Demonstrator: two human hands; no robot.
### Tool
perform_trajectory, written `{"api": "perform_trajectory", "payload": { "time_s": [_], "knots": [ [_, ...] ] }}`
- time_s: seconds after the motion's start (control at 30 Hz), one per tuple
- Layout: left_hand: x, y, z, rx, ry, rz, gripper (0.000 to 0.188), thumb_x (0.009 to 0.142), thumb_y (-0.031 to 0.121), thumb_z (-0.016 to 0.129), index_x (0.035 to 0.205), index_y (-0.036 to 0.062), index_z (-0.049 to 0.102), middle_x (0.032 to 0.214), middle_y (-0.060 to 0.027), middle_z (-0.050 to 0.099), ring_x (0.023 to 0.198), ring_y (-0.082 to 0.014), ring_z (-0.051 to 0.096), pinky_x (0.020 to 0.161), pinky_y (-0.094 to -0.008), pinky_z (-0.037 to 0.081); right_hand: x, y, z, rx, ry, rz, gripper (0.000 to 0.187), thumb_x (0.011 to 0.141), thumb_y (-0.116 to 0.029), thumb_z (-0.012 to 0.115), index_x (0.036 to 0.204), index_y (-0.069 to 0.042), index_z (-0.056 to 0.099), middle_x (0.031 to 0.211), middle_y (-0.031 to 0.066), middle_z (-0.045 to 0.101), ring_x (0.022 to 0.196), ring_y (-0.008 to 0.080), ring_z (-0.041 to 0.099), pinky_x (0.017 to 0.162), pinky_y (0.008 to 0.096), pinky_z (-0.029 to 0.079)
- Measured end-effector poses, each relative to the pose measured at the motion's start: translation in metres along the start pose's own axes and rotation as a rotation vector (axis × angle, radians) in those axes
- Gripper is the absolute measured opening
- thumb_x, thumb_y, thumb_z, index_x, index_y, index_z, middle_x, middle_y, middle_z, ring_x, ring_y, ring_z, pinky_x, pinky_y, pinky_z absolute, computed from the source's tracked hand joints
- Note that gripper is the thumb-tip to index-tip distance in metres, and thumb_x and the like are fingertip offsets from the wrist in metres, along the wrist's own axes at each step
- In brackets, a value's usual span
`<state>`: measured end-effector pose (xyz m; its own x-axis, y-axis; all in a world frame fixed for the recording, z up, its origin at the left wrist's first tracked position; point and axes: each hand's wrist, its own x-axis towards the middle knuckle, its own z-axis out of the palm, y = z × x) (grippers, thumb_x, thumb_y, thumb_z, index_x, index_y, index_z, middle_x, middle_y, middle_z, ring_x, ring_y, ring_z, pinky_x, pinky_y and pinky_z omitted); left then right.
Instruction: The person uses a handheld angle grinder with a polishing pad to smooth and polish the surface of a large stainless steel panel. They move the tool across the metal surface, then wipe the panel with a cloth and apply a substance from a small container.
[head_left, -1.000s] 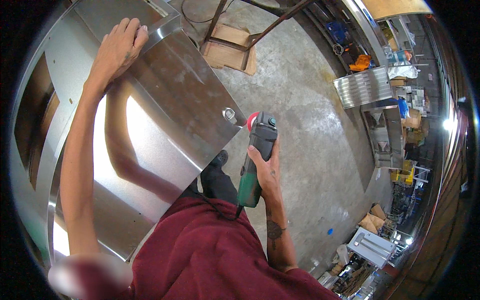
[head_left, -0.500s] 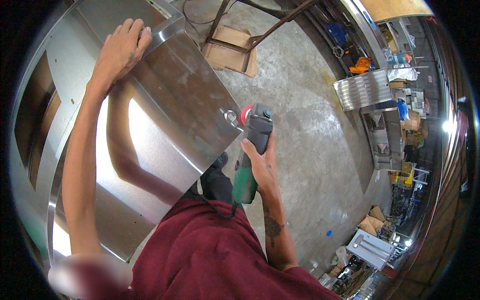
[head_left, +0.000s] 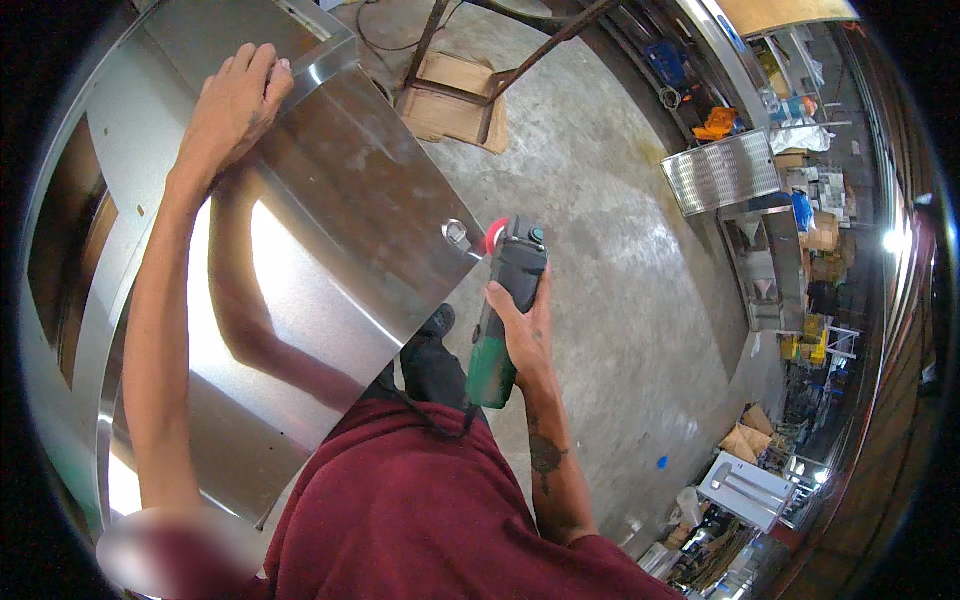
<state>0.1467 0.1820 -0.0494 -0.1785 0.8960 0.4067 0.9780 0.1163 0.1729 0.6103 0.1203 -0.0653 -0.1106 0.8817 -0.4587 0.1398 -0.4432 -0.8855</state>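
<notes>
A large shiny stainless steel cabinet [head_left: 330,240] with a smooth side panel fills the left. My left hand [head_left: 235,110] lies at its upper edge, fingers together and bent over the rim. In my right hand [head_left: 525,325] is a green and black angle grinder [head_left: 492,365], gripped around its body. Its red disc [head_left: 495,236] is at the panel's right corner, close beside a small metal fitting [head_left: 456,235]. Whether the disc touches the metal, I cannot tell. The grinder's cord [head_left: 468,420] hangs from its rear end.
Beyond the cabinet stands a brown metal frame [head_left: 490,95] over flattened cardboard [head_left: 440,110] on the concrete floor [head_left: 620,300]. At right are a perforated metal panel [head_left: 720,172], shelves with assorted goods, and a white box-like unit [head_left: 745,490]. A cable [head_left: 370,35] lies at the top.
The view has shifted slightly. The grinder's head is a little lower in the picture, still at the panel's corner. Both hands keep their holds.
</notes>
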Motion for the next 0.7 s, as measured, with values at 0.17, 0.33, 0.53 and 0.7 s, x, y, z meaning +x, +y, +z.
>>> {"api": "perform_trajectory", "payload": {
  "time_s": [0.17,0.33,0.53,0.7],
  "knots": [
    [0.0,-0.006,0.006,0.001,-0.037,-0.015,0.032,0.12,0.033,0.049,0.119,0.0018,0.056,0.117,-0.0228,0.062,0.114,-0.0459,0.063,0.095,-0.0574,0.05,-0.004,0.005,-0.011,0.016,0.052,0.101,0.101,0.103,-0.018,0.081,0.181,-0.014,0.017,0.13,0.0124,0.067,0.1,0.0216,0.073,0.077,0.0391,0.065],
    [0.0,-0.004,0.008,0.001,-0.006,0.001,0.032,0.119,0.033,0.049,0.118,0.0021,0.056,0.115,-0.0222,0.062,0.114,-0.0457,0.063,0.095,-0.0572,0.05,-0.008,0.014,-0.016,0.022,0.119,0.117,0.098,0.102,-0.022,0.082,0.18,-0.015,0.023,0.13,0.0124,0.066,0.098,0.0223,0.072,0.075,0.0393,0.065],
    [0.003,-0.006,0.004,0.011,-0.039,-0.018,0.033,0.119,0.035,0.049,0.118,0.0035,0.058,0.117,-0.0209,0.064,0.116,-0.0445,0.065,0.096,-0.0575,0.051,-0.009,0.01,-0.014,0.016,0.095,0.074,0.097,0.102,-0.023,0.081,0.18,-0.015,0.024,0.133,0.0134,0.066,0.103,0.0237,0.072,0.079,0.0403,0.064],
    [0.005,-0.002,0.0,0.035,-0.083,-0.038,0.036,0.119,0.038,0.047,0.122,0.0051,0.061,0.122,-0.0193,0.067,0.118,-0.0419,0.067,0.1,-0.0574,0.052,-0.01,0.006,-0.011,0.034,0.09,0.092,0.097,0.102,-0.022,0.081,0.18,-0.014,0.024,0.133,0.014,0.066,0.105,0.0241,0.072,0.079,0.0407,0.065]
  ]
}}
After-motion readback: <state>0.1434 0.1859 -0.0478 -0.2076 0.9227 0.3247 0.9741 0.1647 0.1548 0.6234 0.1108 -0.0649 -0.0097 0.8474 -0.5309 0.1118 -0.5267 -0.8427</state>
